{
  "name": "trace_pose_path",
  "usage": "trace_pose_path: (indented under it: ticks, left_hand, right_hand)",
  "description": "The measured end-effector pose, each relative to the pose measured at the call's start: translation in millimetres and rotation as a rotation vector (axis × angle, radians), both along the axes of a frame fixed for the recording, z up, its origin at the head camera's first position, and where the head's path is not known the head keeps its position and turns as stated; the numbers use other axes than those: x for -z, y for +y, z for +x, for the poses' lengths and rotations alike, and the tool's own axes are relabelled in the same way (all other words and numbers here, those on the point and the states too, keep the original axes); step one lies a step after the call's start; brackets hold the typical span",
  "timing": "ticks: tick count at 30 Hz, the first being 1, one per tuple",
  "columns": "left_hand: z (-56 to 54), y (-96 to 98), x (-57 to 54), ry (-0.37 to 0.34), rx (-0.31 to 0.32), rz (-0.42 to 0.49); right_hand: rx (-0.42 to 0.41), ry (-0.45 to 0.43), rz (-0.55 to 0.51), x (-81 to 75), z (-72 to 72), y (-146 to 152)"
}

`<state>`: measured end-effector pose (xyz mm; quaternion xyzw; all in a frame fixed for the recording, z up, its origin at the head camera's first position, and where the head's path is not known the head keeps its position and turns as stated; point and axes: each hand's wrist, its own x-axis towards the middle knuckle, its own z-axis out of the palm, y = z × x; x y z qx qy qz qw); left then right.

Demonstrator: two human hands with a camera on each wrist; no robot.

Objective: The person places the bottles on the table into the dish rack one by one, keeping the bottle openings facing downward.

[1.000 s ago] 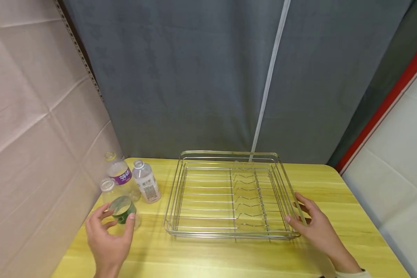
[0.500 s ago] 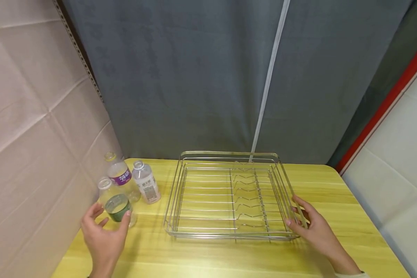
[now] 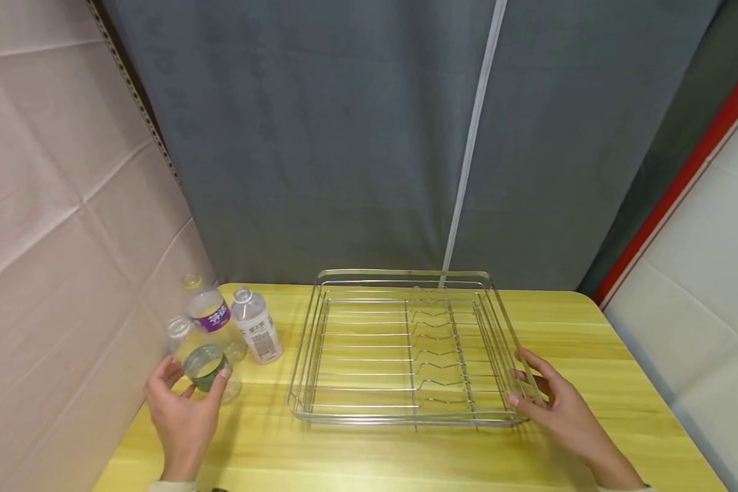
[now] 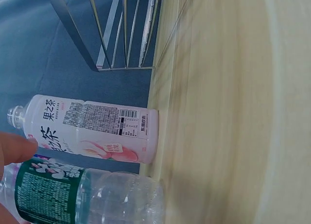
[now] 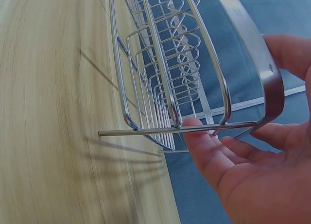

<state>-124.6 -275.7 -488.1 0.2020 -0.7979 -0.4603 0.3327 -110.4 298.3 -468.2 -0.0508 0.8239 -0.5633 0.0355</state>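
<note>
A clear plastic bottle with a green label (image 3: pixel 204 369) stands at the left of the table. My left hand (image 3: pixel 181 417) is curled round it, thumb on the near right side and fingers on the left, partly behind the bottle. In the left wrist view, the green-labelled bottle (image 4: pixel 48 192) appears sideways below my thumb (image 4: pixel 19 148). A metal wire dish rack (image 3: pixel 375 418) sits mid-table. My right hand (image 3: pixel 553 406) grips its near right corner; the right wrist view shows the thumb against the rack's wires and fingers behind the flat rim (image 5: pixel 277 95).
Behind the green-labelled bottle stand a purple-labelled bottle (image 3: pixel 212 319) and a white-labelled bottle (image 3: pixel 261 335), close together. A pale fabric wall (image 3: pixel 67 273) rises along the left, and a grey curtain (image 3: pixel 344 171) hangs behind the yellow wooden table (image 3: pixel 344 458).
The green-labelled bottle has shifted slightly left, and my left hand has moved left with its thumb closer in on the bottle. My right hand stays on the rack's corner, and the rack stands as before.
</note>
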Motion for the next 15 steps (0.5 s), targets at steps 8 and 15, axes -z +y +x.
trace_pose_path:
  ticks: [8, 15]
  left_hand:
    - [-7.2, -6.3, 3.9, -0.078, 0.014, 0.054]
    - [-6.3, -7.2, 2.2, -0.081, 0.035, 0.071]
  right_hand:
    - [-0.033, 0.007, -0.036, 0.6, 0.8, 1.5]
    - [-0.038, 0.03, -0.022, 3.0, 1.7, 2.3]
